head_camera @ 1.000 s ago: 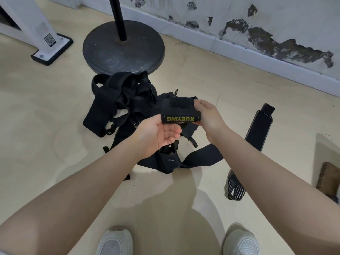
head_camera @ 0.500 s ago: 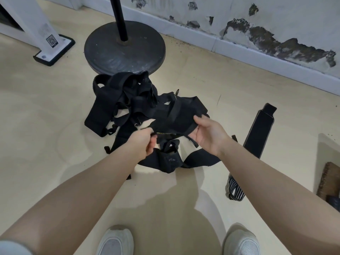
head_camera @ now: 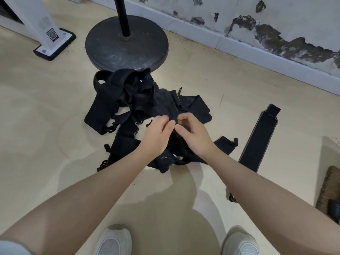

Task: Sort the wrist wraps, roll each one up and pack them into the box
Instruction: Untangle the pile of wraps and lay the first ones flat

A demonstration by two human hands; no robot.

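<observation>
A tangled pile of black wrist wraps point(head_camera: 128, 105) is spread on the pale floor point(head_camera: 46, 111), just in front of a round dark stand base point(head_camera: 127, 45) from which a black pole point(head_camera: 123, 15) rises. Both hands are lowered over the near middle of the pile, side by side and almost touching. The left hand point(head_camera: 158, 135) is seen with fingers point(head_camera: 166, 124) curled down into the black fabric, and the right hand point(head_camera: 193, 135) likewise, with its fingers point(head_camera: 184, 118) bent over the same spot; a fold of wrap appears to be pinched between them, though the exact grip is hidden by the backs of the hands. Part of the pile is covered by the forearms.

A single wrap point(head_camera: 260, 137) is laid out flat and straight on the floor to the right, apart from the pile, its far end pointing toward the wall. A stained white wall point(head_camera: 257, 19) with a skirting board runs across the top. A white post foot point(head_camera: 53, 39) bearing a printed code is seen at upper left. A brown brush-like object point(head_camera: 329, 188) is cut off by the right edge. Two white shoes point(head_camera: 114, 242) are visible at the bottom. No box is seen.
</observation>
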